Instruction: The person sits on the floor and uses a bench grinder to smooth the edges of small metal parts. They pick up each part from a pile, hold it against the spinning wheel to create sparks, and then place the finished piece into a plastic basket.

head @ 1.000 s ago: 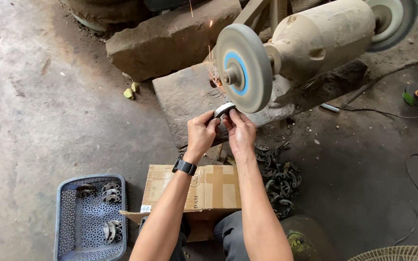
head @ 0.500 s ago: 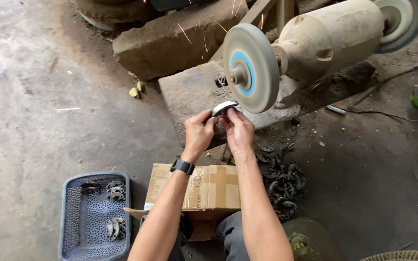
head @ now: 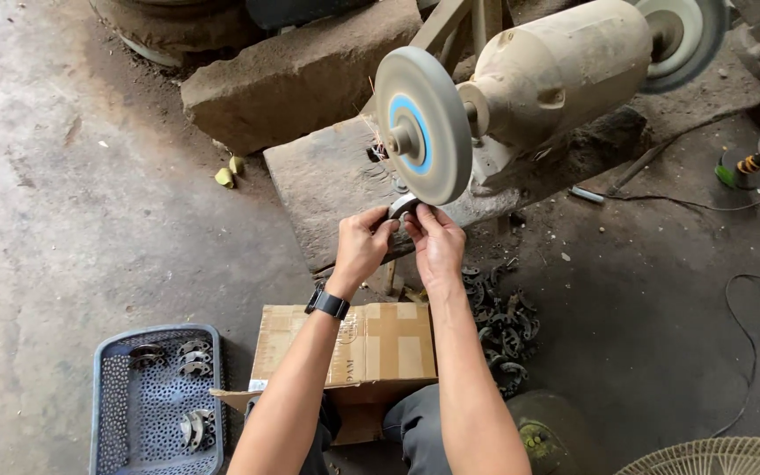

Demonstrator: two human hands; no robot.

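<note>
A small curved metal piece sat pinched between the fingertips of both hands, held up against the lower edge of a grey grinding wheel with a blue centre. The left hand was closed on the piece from its left side, thumb and fingers curled around it; a black wristwatch circled that wrist. The right hand gripped the piece from the other side, its fingers bent over the top edge. The two hands were touching or nearly so at the fingertips.

The wheel was mounted on a dusty cream-coloured motor housing, which carried a second wheel at its far end. The grinder stood on a stone slab, with a larger stone block behind it.

Below the forearms lay a taped cardboard box. To its left stood a blue perforated plastic basket holding several metal pieces. A dark heap of similar metal parts lay on the concrete floor just right of the box.
</note>
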